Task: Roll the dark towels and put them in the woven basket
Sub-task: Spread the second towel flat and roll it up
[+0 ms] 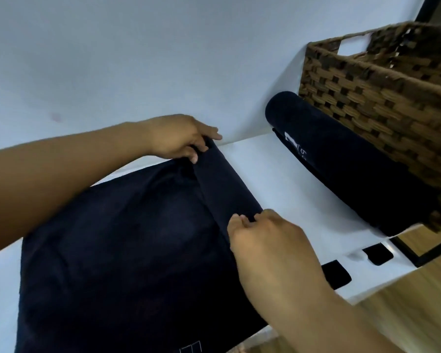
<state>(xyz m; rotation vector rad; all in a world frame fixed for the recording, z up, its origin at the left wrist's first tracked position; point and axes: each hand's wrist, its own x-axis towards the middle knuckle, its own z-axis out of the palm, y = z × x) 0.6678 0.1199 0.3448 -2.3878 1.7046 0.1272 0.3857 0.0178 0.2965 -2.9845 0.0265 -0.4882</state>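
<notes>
Two dark towels lie on a white table (278, 174); the flat towel (127, 250) is spread at the near side, its right-hand edge turned over in a narrow fold; the left hand (181, 138) pinches the fold's far end and the right hand (262, 240) its near end, fingers curled on the cloth; the fold's long axis runs diagonally from upper left to lower right; the rolled towel (341, 161) lies roughly parallel, touching the outer wall of the woven basket (382, 98), not inside it.
</notes>
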